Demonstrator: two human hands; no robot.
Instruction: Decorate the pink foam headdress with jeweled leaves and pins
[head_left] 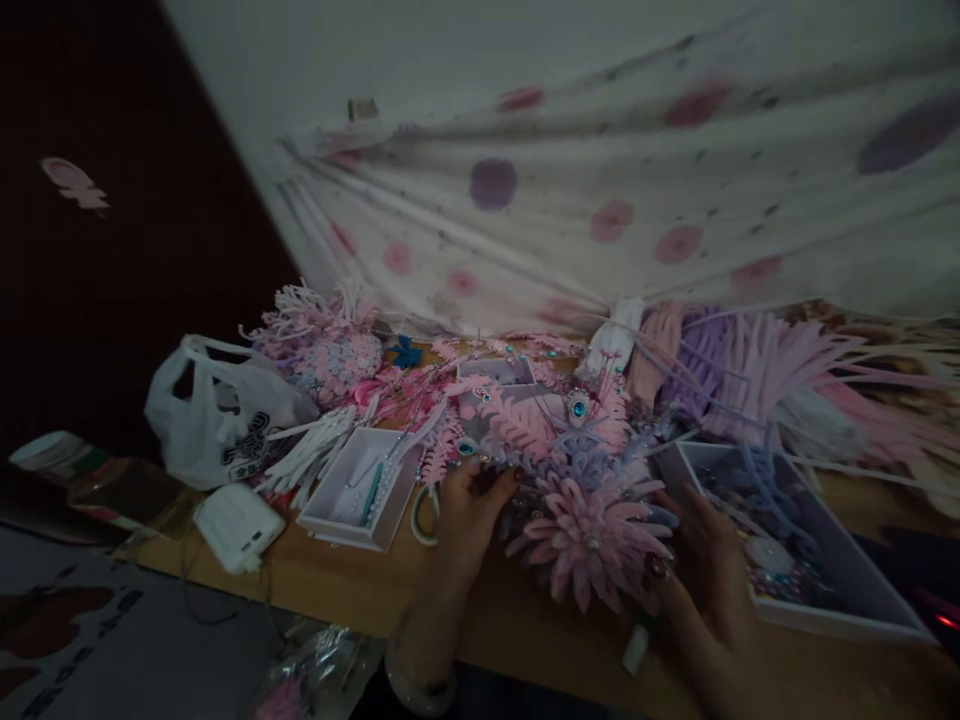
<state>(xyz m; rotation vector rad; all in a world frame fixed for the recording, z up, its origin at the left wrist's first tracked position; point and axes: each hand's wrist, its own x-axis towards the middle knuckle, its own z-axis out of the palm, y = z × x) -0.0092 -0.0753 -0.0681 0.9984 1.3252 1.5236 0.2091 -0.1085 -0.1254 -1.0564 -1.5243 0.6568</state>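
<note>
A bouquet of fuzzy pipe-cleaner flowers stands low in front of me, with a large pink many-petalled flower [589,540] facing me. Lilac petals, pink fern-like sprigs [517,425] and a blue-gemmed ornament [577,405] rise behind it. My left hand [476,510] is closed at the bouquet's left side, thumb and fingers curled together by its edge. From the right, my right hand [709,590] curves around the flower, its thumb against the outer petals and its fingers partly hidden behind. The bouquet's lower part is hidden in shadow.
A small white box [364,490] with beads lies left, beside a green ring [424,515]. At right is a larger tray [840,615] of beads and trinkets. Bundles of pipe cleaners [720,370] line the back. A white device [238,528], plastic bag [217,410] and jar [112,485] stand left.
</note>
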